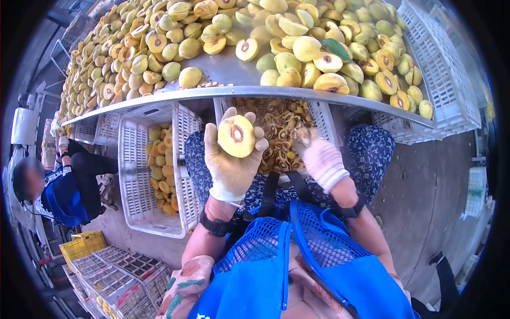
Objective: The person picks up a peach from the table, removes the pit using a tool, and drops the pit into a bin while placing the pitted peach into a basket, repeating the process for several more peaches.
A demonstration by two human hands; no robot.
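Note:
A halved yellow fruit [236, 136] rests in my left hand [234, 165], its cut face with the brown centre turned up and my gloved fingers curled round it. My right hand [321, 157], in a striped glove, is over the right part of a crate of cut fruit scraps [276, 127] between my knees. Its fingertips are smeared by motion, so whether they hold anything cannot be made out. Above both hands lies a metal table [223, 65] heaped with whole and halved yellow fruit [289, 58].
The table's metal rim [249, 91] curves across in front of me. A white crate [130, 175] with fruit halves stands left of my legs. Stacked white crates [441, 69] are at the right, more crates [114, 282] at the lower left. Another person [66, 191] sits at the left.

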